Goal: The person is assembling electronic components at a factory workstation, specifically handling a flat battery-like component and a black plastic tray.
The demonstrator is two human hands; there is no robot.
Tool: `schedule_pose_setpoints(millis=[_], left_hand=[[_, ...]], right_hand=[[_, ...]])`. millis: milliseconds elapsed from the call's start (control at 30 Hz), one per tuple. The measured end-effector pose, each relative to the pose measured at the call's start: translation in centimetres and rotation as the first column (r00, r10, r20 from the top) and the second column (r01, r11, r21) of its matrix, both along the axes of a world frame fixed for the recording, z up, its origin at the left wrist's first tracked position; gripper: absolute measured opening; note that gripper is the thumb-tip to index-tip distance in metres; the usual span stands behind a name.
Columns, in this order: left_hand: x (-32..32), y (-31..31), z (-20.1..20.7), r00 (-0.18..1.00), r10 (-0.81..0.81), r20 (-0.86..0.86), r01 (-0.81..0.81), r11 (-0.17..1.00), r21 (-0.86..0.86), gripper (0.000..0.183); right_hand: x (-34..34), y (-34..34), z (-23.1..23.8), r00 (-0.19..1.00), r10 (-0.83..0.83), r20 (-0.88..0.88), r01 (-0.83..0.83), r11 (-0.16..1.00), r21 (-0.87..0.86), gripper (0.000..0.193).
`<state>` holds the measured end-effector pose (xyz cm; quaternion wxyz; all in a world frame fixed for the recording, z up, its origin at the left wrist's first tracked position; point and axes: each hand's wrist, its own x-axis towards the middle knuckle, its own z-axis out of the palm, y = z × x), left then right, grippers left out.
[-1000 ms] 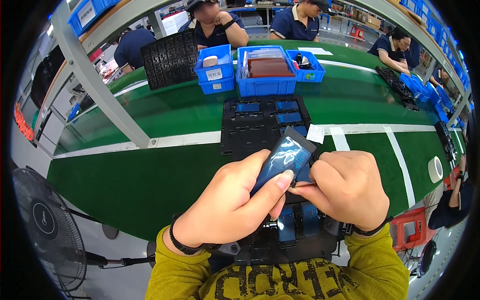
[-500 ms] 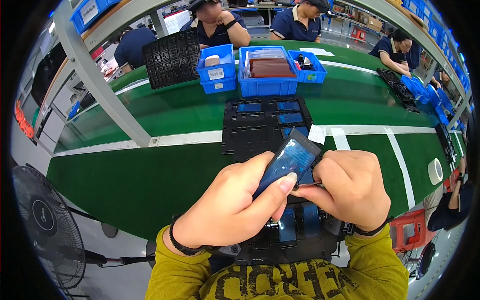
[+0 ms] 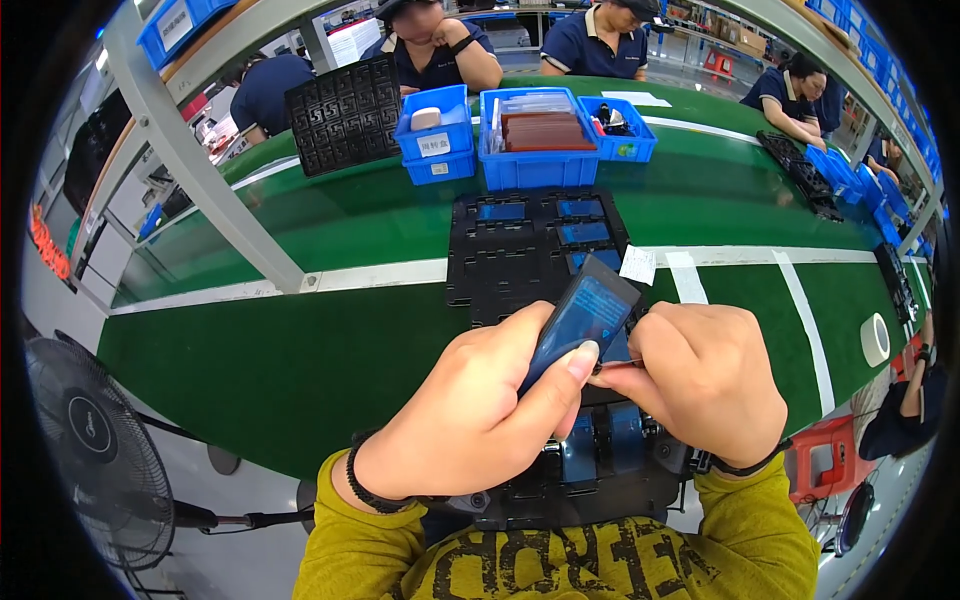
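Note:
My left hand (image 3: 460, 410) grips a flat phone battery (image 3: 584, 316) with a dark blue face and a black end, tilted up to the right. Its thumb presses on the battery's face near the lower right edge. Beside it, my right hand (image 3: 712, 375) is closed in a pinch, knuckles up. A thin, small piece shows between its thumb and forefinger, next to the battery's edge; what it is I cannot make out. Below both hands lies a black tray (image 3: 520, 508) with several blue-faced batteries (image 3: 578, 450) in its slots, partly hidden by my hands.
Another black tray (image 3: 490, 265) with batteries lies beyond my hands, a paper slip (image 3: 638, 265) by its corner. Blue bins (image 3: 540, 172) stand behind it on the green bench (image 3: 250, 350). A metal post (image 3: 215, 195) rises left; a tape roll (image 3: 875, 340) sits right. Several people work around.
The battery has tipped slightly in my left hand, so the bright glare on its face has faded. Both hands keep nearly the same place and grip.

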<state>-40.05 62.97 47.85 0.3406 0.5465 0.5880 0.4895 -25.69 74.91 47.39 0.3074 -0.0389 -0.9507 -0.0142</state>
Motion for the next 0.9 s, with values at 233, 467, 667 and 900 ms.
schedule_pose_setpoints(millis=[233, 467, 667, 900], left_hand=[[0.2, 0.1, -0.5, 0.996, 0.049, 0.073, -0.050, 0.999, 0.018, 0.022], [0.2, 0.1, -0.2, 0.987, 0.073, 0.142, -0.077, 0.997, 0.019, 0.022], [0.3, -0.3, -0.2, 0.977, 0.068, 0.201, -0.079, 0.996, 0.049, 0.022], [0.1, -0.4, 0.5, 0.991, 0.047, 0.125, -0.044, 0.999, -0.024, 0.011]], right_hand=[[-0.1, 0.2, -0.4, 1.000, 0.011, 0.014, -0.010, 1.000, -0.015, 0.032], [-0.3, 0.4, -0.3, 0.999, 0.011, -0.052, -0.008, 0.999, 0.050, 0.032], [-0.5, 0.5, -0.3, 0.984, 0.052, -0.170, -0.031, 0.992, 0.122, 0.033], [-0.5, 0.5, -0.3, 0.980, 0.051, -0.190, -0.034, 0.995, 0.092, 0.034]])
